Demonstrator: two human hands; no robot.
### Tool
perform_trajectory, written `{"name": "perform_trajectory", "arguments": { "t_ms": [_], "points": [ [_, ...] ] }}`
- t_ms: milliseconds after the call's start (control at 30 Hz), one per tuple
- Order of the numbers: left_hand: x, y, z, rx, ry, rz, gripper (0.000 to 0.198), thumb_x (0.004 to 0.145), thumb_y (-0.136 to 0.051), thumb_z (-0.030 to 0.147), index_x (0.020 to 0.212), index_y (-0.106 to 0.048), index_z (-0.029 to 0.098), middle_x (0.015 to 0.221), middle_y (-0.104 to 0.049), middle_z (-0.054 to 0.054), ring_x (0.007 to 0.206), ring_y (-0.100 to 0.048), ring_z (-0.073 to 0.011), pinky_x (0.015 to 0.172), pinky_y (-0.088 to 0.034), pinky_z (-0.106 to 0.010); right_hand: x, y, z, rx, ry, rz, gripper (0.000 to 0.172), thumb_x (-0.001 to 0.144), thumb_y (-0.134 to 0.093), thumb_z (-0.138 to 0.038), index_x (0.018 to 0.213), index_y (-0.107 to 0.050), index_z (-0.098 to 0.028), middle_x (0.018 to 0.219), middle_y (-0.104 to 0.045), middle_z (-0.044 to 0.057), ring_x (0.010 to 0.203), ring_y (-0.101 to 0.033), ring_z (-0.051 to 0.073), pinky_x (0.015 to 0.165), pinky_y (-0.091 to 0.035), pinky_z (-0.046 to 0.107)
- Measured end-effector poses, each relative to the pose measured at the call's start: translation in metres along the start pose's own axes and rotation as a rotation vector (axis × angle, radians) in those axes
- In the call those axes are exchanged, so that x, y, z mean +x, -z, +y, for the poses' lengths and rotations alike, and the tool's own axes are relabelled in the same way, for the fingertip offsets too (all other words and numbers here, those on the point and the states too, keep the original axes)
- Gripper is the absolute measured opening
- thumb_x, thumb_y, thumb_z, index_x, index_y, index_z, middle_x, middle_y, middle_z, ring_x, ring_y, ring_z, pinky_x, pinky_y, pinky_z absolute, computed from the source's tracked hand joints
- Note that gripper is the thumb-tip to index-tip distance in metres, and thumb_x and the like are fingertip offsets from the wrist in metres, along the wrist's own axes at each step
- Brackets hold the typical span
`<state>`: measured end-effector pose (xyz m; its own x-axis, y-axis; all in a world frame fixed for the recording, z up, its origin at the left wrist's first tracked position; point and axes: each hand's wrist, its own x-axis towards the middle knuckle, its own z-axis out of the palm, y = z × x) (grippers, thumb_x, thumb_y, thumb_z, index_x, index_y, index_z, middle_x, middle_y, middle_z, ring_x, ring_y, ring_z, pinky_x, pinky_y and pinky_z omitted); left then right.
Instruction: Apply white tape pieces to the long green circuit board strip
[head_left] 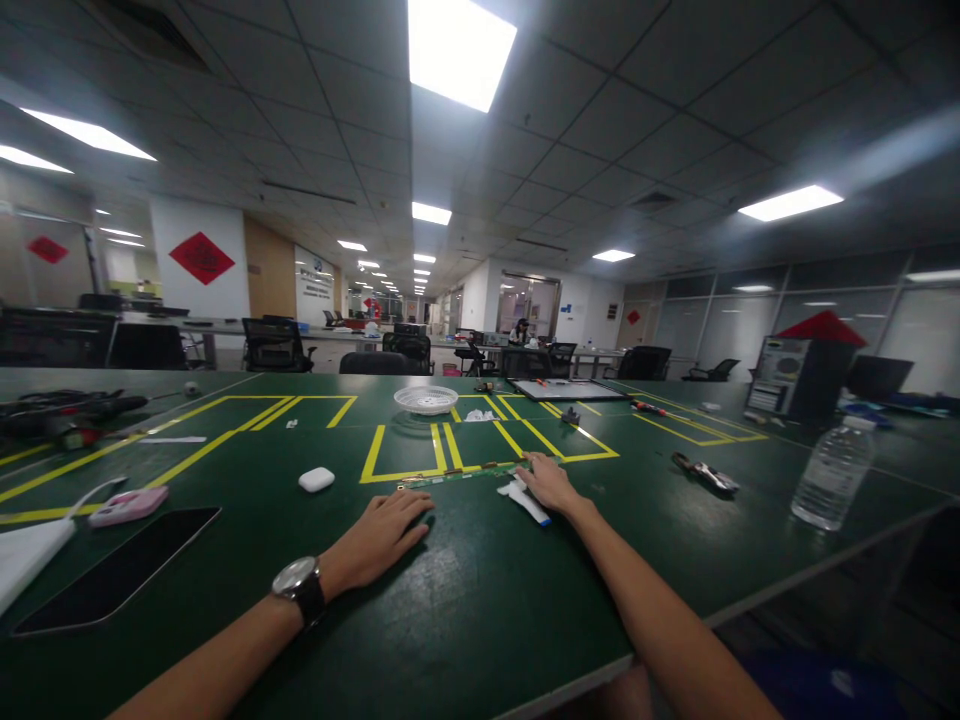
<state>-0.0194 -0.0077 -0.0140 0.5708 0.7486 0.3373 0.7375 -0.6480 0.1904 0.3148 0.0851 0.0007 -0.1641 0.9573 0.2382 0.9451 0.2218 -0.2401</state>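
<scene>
Worktop seen from the head camera; clock directions are read from the thin green strip (459, 475) at the dial's centre, with 12 o'clock pointing away from the person. The strip lies on the green table (480, 610), beside yellow tape markings (397, 476). The left hand (384, 528) (a watch (297, 577) circles its wrist) rests palm down at 8 o'clock, released and holding nothing, near the strip's left end. The right hand (549, 482), at 3 o'clock, reaches the strip's right end; whether its fingers grasp or merely touch cannot be told. A white-and-blue item (533, 504) lies just beside it at 4 o'clock, a white case (316, 480) at 9, a clear dish (425, 401) near 11.
</scene>
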Motion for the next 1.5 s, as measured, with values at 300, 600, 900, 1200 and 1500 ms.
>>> {"name": "perform_trajectory", "arguments": {
  "t_ms": [300,600,900,1200,1500],
  "points": [
    [-0.001,0.000,0.000,0.003,0.053,-0.042,0.039,0.102,-0.034,0.045,0.132,-0.052,0.028,0.146,-0.046,-0.007,0.134,-0.041,-0.0272,0.103,-0.035,-0.047,-0.013,0.017,-0.018,-0.016,0.359,-0.109,0.025,0.084,-0.054,-0.028,0.093,-0.075,-0.017,0.097,-0.071,0.010,0.088,-0.063,0.022,0.078,-0.044,0.028],
    [0.000,-0.002,-0.003,-0.007,0.098,-0.060,0.043,0.101,-0.033,0.050,0.134,-0.051,0.028,0.147,-0.045,-0.008,0.135,-0.039,-0.0274,0.105,-0.033,-0.049,-0.029,0.017,-0.061,0.274,0.604,-0.303,0.017,0.078,-0.058,-0.020,0.080,-0.074,-0.014,0.080,-0.072,0.001,0.070,-0.063,0.014,0.069,-0.045,0.021],
    [0.001,0.002,0.002,0.002,0.076,-0.028,0.041,0.101,-0.034,0.047,0.133,-0.052,0.028,0.145,-0.047,-0.006,0.132,-0.043,-0.0273,0.104,-0.035,-0.047,-0.015,0.004,-0.049,-0.048,0.156,-0.052,0.056,0.095,-0.034,-0.057,0.135,-0.053,-0.023,0.136,-0.054,0.015,0.126,-0.047,0.030,0.104,-0.031,0.048],
    [0.006,0.011,0.000,0.037,0.018,0.130,0.038,0.101,-0.037,0.043,0.131,-0.052,0.025,0.135,-0.056,-0.005,0.125,-0.048,-0.0253,0.104,-0.036,-0.043,-0.015,-0.001,-0.067,0.052,0.450,-0.250,0.058,0.096,-0.033,-0.057,0.134,-0.055,-0.020,0.141,-0.051,0.014,0.130,-0.045,0.029,0.108,-0.032,0.046],
    [0.002,0.004,0.006,-0.042,-0.013,0.021,0.040,0.099,-0.043,0.041,0.137,-0.047,0.029,0.142,-0.050,-0.005,0.130,-0.045,-0.0248,0.105,-0.036,-0.042,-0.048,0.021,-0.099,0.353,0.854,-0.320,0.033,0.087,-0.060,-0.030,0.118,-0.065,-0.023,0.127,-0.062,0.005,0.117,-0.056,0.019,0.105,-0.038,0.031]
  ]
}}
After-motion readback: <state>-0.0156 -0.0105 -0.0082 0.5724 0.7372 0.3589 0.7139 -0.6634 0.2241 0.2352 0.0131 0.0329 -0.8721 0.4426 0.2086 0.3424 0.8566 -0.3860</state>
